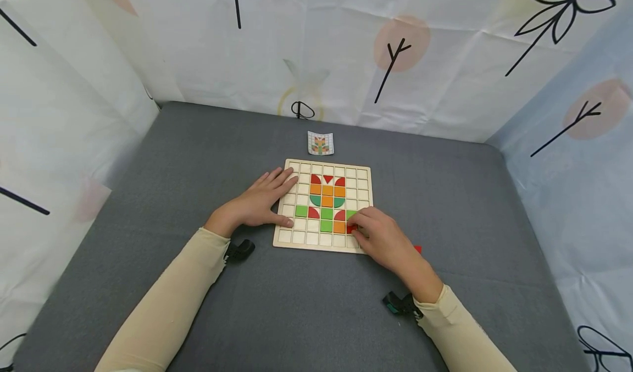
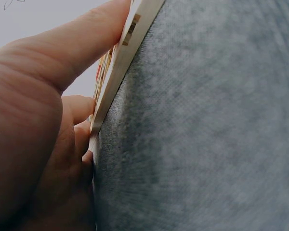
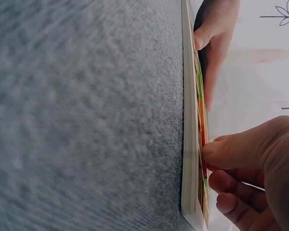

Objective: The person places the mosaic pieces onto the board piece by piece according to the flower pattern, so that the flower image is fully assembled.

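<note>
A square wooden grid board lies on the grey table, its middle cells filled with red, orange and green pieces. My left hand rests on the board's left edge, fingers spread and thumb near the lower left cells. At the lower right of the pattern, my right hand pinches a red piece between thumb and fingers, right at the board's surface. The thumb stands against the red in the right wrist view. The fingers partly hide this piece and the green piece above it.
A small printed card with a coloured grid pattern lies beyond the board's far edge. Another red piece shows on the table, partly behind my right hand. White patterned cloth hangs around the table.
</note>
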